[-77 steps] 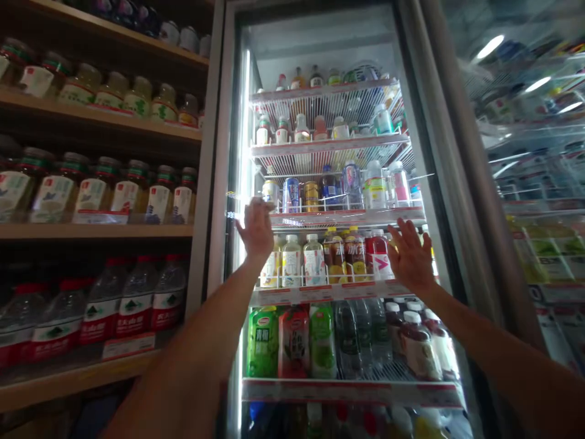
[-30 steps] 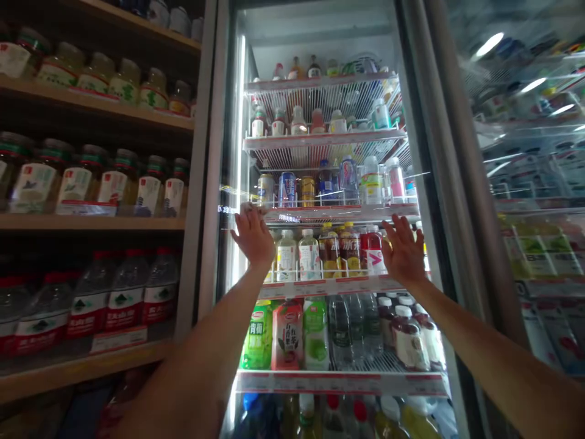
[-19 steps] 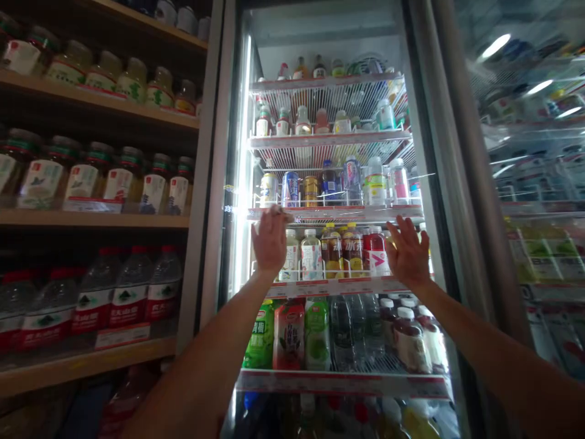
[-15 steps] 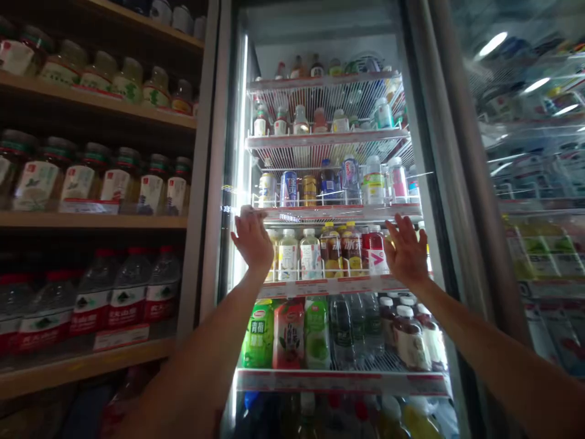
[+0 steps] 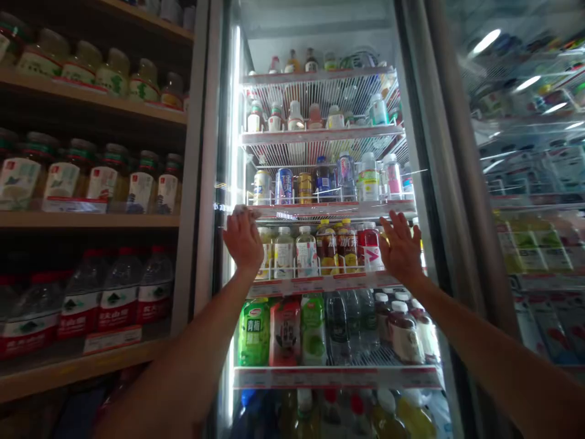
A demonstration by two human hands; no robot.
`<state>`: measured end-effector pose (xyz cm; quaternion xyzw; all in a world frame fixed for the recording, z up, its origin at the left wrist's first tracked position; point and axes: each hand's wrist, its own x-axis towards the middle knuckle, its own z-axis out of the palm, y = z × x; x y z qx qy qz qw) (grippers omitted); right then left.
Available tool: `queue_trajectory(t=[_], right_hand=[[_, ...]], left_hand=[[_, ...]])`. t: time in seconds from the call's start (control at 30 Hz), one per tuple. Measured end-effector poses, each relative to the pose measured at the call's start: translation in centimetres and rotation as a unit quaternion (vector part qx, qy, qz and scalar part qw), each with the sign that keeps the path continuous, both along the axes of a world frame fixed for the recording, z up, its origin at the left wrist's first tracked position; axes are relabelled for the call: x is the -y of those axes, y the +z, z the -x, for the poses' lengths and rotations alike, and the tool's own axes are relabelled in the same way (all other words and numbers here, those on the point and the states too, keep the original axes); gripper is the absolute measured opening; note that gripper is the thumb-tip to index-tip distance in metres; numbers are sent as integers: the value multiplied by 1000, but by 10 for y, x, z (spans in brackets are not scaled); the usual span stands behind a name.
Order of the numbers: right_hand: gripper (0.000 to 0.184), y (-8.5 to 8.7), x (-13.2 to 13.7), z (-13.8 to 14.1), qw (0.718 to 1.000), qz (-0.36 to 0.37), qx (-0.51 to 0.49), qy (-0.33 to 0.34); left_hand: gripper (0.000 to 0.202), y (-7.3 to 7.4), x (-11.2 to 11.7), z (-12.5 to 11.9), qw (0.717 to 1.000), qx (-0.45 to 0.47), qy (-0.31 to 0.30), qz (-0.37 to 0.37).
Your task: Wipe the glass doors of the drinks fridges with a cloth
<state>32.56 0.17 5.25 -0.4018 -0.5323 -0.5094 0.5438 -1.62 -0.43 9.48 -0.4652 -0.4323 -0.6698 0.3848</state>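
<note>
A tall, lit drinks fridge with a glass door (image 5: 315,210) stands in front of me, with light streaks reflected on its pane. My left hand (image 5: 244,241) is raised at the left side of the pane, level with the price rail under the cans. Its fingers are bent over a pale, crumpled cloth (image 5: 248,211), mostly covered by the hand. On the right, my right hand (image 5: 401,249) is up with fingers spread and nothing in it, in front of a red-labelled bottle (image 5: 370,247). Whether its palm touches the glass cannot be told.
Left of the fridge, a wooden shelf (image 5: 91,219) carries jars and red-capped water bottles (image 5: 116,286). The metal door frame (image 5: 457,183) runs up the right side. Beyond it stands another glass-fronted fridge (image 5: 543,201) with drinks. Green cartons (image 5: 254,332) are on a lower fridge shelf.
The whole view has shifted slightly, so the fridge and shelves appear further left. Both hands stay at nearly the same places before the glass, the left one a touch further left.
</note>
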Motion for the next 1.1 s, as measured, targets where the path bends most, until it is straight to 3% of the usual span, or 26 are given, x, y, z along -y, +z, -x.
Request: queue_trajectory(t=[0.07,0.1,0.17,0.2,0.27,0.3,0.37,0.43,0.53,0.6,0.7,0.8,0.87,0.93,1.0,1.03,1.1], right_hand=[[49,0,-1,-1,1000,2,0,4],[49,0,-1,-1,1000,3,2,7],[50,0,-2,-2,1000,0,6,10],[50,0,-2,-3,1000,-3,8,9],[49,0,-1,-3,1000,-8,9,6],[48,0,-1,-3,1000,-8,9,3],[48,0,0,-2,1000,-1,8,-1],[48,0,1,0,1000,7,4,-4],[47,1,2,1,1000,9,-4,-10],[47,0,1,1,1000,3,-5,-11],[46,0,0,0,1000,-5,0,-8],[47,0,0,-2,1000,-5,7,-9],[47,0,0,-3,1000,0,6,-5],[48,0,0,-2,1000,4,2,2],[48,0,1,-1,1000,3,0,6],[48,0,1,0,1000,1,0,6],[48,-1,1,1,1000,-4,2,2]], left_hand=[[42,-6,1,-18,999,41,-8,-4],[43,-13,1,-33,1000,6,-11,-2],[43,-30,3,-66,988,-153,-19,10],[43,-38,4,-77,969,-246,-24,18],[42,-46,6,-81,929,-367,-27,32],[41,-46,7,-71,926,-376,-26,38],[41,-38,8,-39,955,-293,-19,47],[41,-26,7,-6,991,-130,-11,41],[42,-20,4,3,998,56,-4,8],[43,-33,2,-23,1000,9,-8,-5],[43,-60,1,-73,973,-231,-19,-1],[43,-70,1,-80,941,-338,-24,18],[41,-63,2,-56,963,-268,-20,26],[40,-50,2,-28,992,-122,-16,23],[42,-41,2,-14,1000,13,-14,15],[43,-41,3,-16,999,38,-15,12],[44,-52,4,-35,999,-26,-17,9]])
